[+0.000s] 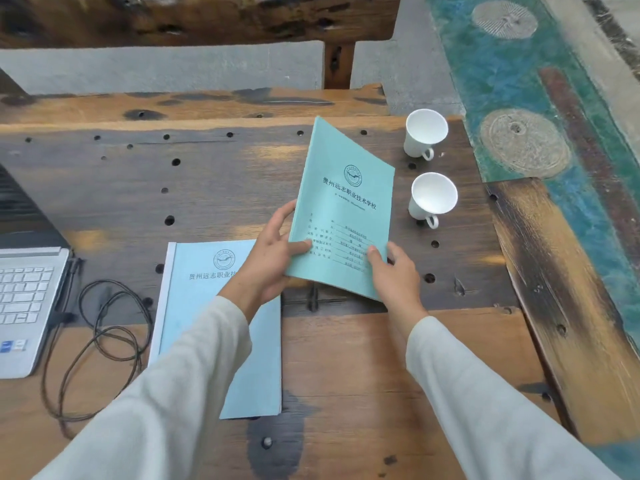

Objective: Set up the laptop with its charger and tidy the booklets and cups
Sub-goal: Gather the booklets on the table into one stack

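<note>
Both hands hold a teal booklet [343,202] tilted up above the middle of the wooden table [363,358]. My left hand [273,258] grips its lower left edge and my right hand [394,271] its lower right corner. A second, light blue booklet [207,306] lies flat on the table under my left forearm. Two white cups stand upright at the right, a far cup [424,135] and a near cup [433,199]. An open silver laptop [24,306] sits at the left edge, with a black charger cable [104,334] coiled loosely beside it and reaching its right side.
A dark wooden bench back [194,19] and seat plank [194,102] run along the far side of the table. To the right is a teal painted floor strip [519,98] with round patterns. The tabletop has several small holes.
</note>
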`<action>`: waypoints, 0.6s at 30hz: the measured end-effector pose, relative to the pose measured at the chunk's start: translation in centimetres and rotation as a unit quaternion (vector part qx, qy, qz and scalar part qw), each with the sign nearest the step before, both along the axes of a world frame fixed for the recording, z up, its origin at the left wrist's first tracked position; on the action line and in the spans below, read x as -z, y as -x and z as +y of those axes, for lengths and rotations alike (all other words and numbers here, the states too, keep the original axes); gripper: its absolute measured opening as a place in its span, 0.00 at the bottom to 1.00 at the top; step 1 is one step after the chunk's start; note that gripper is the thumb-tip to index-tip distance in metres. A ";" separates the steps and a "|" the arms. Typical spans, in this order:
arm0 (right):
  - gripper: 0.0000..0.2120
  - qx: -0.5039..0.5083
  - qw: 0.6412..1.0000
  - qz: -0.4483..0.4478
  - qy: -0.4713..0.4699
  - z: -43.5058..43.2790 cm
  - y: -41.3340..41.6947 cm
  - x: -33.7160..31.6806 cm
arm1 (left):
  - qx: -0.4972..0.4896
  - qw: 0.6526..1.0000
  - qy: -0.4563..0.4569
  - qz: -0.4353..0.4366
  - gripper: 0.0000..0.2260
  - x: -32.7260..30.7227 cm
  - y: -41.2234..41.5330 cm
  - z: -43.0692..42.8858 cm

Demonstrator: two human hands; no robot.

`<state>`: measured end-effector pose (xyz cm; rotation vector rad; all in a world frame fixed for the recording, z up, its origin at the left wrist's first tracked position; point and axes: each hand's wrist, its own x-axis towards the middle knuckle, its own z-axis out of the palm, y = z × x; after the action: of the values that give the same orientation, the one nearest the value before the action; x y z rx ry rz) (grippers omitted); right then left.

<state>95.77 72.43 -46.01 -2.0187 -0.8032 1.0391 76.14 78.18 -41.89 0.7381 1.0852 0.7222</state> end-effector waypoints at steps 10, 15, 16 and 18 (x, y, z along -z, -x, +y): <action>0.16 0.012 0.956 0.293 -0.003 -1.2 5.3 0.4 | -0.050 0.996 0.045 -0.054 0.29 2.1 11.1 -5.0; 0.15 -0.014 0.955 0.296 -0.004 -2.3 9.7 1.1 | -0.078 0.993 0.059 -0.059 0.29 3.2 15.8 -7.8; 0.15 -0.018 0.955 0.296 -0.003 -2.8 10.5 1.2 | -0.079 0.994 0.061 -0.051 0.29 3.4 16.7 -8.3; 0.16 -0.029 0.953 0.302 -0.004 -3.9 11.9 1.5 | -0.090 0.993 0.068 -0.029 0.30 3.6 18.5 -9.3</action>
<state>83.84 68.53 -47.48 -1.5335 -0.5314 1.5706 57.68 68.85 -45.53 0.5052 1.1456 0.8098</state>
